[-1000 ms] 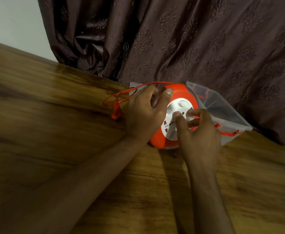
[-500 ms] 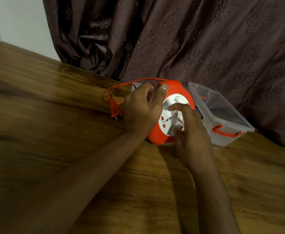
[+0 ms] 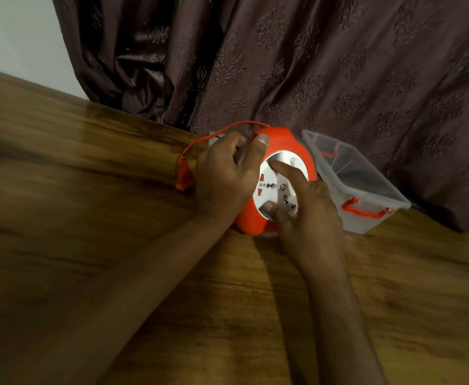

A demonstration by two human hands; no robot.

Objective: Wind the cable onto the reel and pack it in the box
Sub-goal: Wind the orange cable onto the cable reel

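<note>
Mid-frame, left hand (image 3: 222, 176) gripped the reel (image 3: 280, 140) steady; right hand (image 3: 308, 218), fingers spread, pressed its dial (image 3: 272, 187) to wind cable (image 3: 200, 141).

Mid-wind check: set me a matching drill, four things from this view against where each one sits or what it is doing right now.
Things:
1. left hand
2. right hand
3. plug
4. clear box

States:
A. lies on the table to the left of the reel, cable looping over to it
B. fingers on the reel's white socket face
C. stands empty to the right of the reel, by the curtain
D. grips the reel's orange rim, thumb on top

Pairs: 1-D, 2-B, 3-A, 4-C
</note>
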